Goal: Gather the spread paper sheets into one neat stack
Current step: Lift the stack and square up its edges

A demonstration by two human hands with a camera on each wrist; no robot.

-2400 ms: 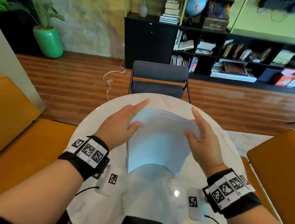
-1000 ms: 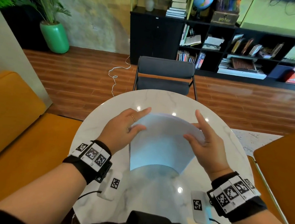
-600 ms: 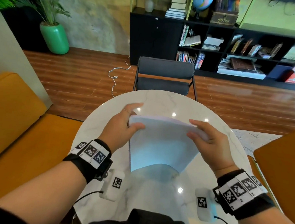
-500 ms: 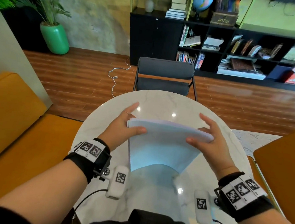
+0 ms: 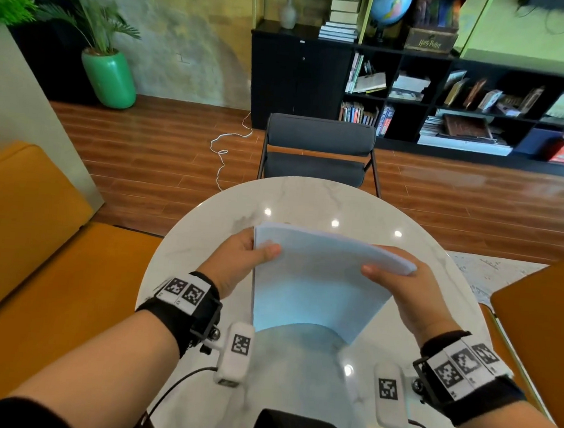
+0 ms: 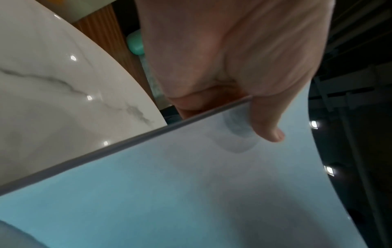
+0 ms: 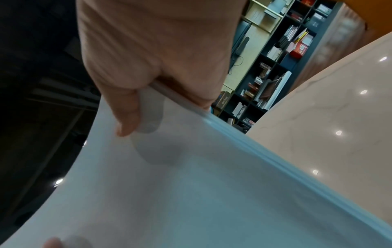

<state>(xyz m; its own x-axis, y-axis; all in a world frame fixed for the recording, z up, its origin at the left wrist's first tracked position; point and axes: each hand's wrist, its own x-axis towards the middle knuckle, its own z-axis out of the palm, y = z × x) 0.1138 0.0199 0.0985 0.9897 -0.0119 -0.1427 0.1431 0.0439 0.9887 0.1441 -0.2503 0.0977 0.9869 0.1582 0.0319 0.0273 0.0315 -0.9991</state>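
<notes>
Stack (image 5: 315,284) held upright over the table (image 5: 308,199), near edge down by the tabletop, far edge up. Whether the near edge touches the marble: can't tell, glare hides it. Left hand (image 5: 239,261) pinching the upper left corner, thumb on the near face, fingers behind. Right hand (image 5: 403,284) pinching the upper right corner the same way. Wrist views confirm both thumbs pressed flat on the top sheet, side edges visible as tight layered lines. Slight bow across the top edge. Likely reason for the upright hold: knocking the near edge on the table to square the sheets, corners gripped so the sides stay aligned. No loose sheets visible elsewhere on the table. Probably near done; laying flat left.
</notes>
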